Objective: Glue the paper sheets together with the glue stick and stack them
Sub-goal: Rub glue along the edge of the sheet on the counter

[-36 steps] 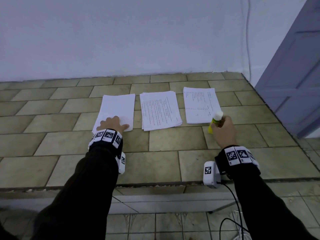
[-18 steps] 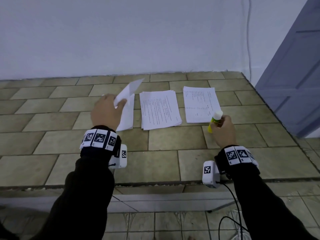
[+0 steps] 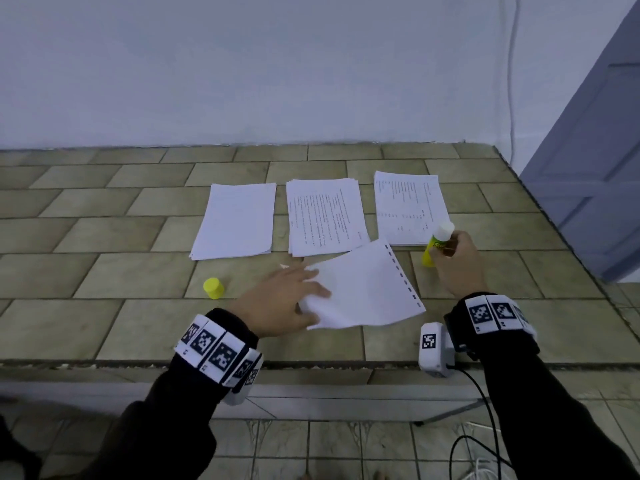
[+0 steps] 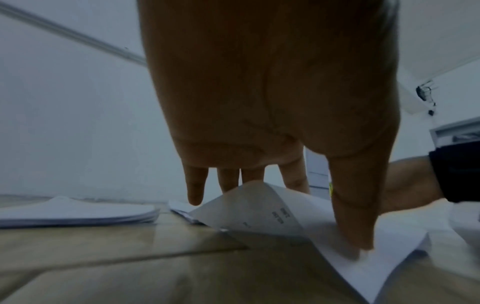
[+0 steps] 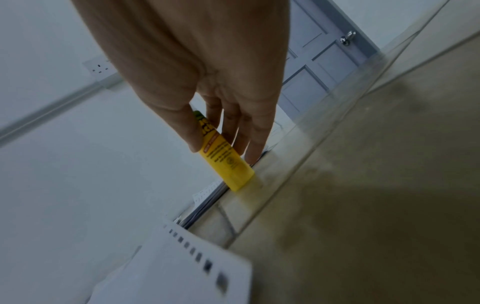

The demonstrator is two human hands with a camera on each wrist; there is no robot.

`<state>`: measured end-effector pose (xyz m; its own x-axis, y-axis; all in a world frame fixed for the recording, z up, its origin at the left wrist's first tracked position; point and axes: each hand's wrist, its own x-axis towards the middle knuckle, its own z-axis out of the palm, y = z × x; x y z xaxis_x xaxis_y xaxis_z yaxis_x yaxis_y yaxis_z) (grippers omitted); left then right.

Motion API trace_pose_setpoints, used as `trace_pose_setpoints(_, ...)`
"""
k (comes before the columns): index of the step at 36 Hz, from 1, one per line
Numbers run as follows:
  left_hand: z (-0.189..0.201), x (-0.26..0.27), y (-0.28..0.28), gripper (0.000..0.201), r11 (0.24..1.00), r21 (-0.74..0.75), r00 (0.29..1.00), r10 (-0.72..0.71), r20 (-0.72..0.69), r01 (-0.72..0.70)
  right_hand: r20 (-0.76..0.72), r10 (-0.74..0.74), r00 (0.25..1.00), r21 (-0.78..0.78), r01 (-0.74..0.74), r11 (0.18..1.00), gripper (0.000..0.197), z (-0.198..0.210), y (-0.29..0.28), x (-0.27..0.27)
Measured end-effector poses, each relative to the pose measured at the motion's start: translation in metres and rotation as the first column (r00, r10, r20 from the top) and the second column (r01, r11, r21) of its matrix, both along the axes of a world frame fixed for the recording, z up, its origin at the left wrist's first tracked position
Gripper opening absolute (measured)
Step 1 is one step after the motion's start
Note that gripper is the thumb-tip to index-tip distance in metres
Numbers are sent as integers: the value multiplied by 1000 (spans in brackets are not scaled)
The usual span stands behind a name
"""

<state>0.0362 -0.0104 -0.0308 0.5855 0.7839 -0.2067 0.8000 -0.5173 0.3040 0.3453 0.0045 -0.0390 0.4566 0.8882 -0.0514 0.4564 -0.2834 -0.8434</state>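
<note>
- Here the person's left hand [image 3: 277, 303] lies on the near-left edge of a loose white paper sheet with a row of dark punch marks along one edge [image 3: 367, 289]; the thumb [image 4: 353, 216] presses the sheet down while the fingers lie above its lifted, curling corner, so the hand looks to pinch that edge.
- The sheet rests skewed on the tiled beige worktop [image 3: 104, 271], in front of the middle and right stacks, its far corner close to the right hand.
- The right hand [image 3: 457, 268] is closed round a yellow glue stick with a white top [image 3: 437, 242], thumb on one side and fingers on the other; the stick stands tilted with its base on the worktop, just at the near edge of the right stack.
- Three stacks lie in a row further back: a blank white stack [image 3: 235, 220] on the left, a printed stack [image 3: 325, 216] in the middle, another printed stack [image 3: 410, 207] on the right.
- A small yellow cap [image 3: 213, 287] stands on the worktop, left of the left hand and apart from it.
</note>
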Motion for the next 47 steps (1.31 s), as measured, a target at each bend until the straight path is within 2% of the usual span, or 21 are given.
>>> trace_pose_setpoints(4,-8,-6,-13,60,997,-79,995,-15,-98,7,14,19,1000,7,-19,1000,38,2,-2,2)
trace_pose_setpoints(8,-9,-9,-23,67,995,-96,995,-26,-98,16,28,38,999,13,-38,999,37,3,-5,3)
trace_pose_setpoints(10,-10,-10,-26,66,993,-115,998,-26,-58,19,28,46,999,18,-47,999,38,4,-5,4)
trace_pose_setpoints(12,-10,-10,-28,67,990,-143,999,5,40,0,34,58,998,18,-58,998,39,4,-6,4)
trace_pose_setpoints(14,-12,-12,-28,68,987,-147,986,88,144,-67,45,67,997,20,-67,998,39,3,-7,6)
trace_pose_setpoints(17,-17,-16,-23,72,979,-58,958,203,201,-196,55,105,993,36,-107,994,37,6,-8,4)
trace_pose_setpoints(20,-25,-16,-21,91,964,-6,958,266,105,-267,56,196,979,64,-200,978,33,11,-10,-4)
trace_pose_setpoints(23,-35,-14,-20,119,965,46,965,259,-48,-256,79,310,947,75,-316,946,29,15,-10,-11)
trace_pose_setpoints(25,-40,-14,-21,125,965,72,960,257,-110,-251,85,365,927,61,-370,927,30,17,-9,-16)
trace_pose_setpoints(31,-53,-11,-29,117,951,113,955,293,-42,-287,11,372,928,112,-371,922,40,20,-6,-41)
trace_pose_setpoints(36,-59,-10,-28,117,939,151,943,322,-78,-308,-21,407,913,136,-401,906,53,27,1,-76)
trace_pose_setpoints(42,-61,-10,-27,116,935,163,945,324,-35,-315,37,581,813,91,-582,808,31,29,12,-126)
trace_pose_setpoints(47,-61,-11,-27,111,933,169,946,325,-23,-316,172,675,717,35,-689,724,28,25,20,-154)
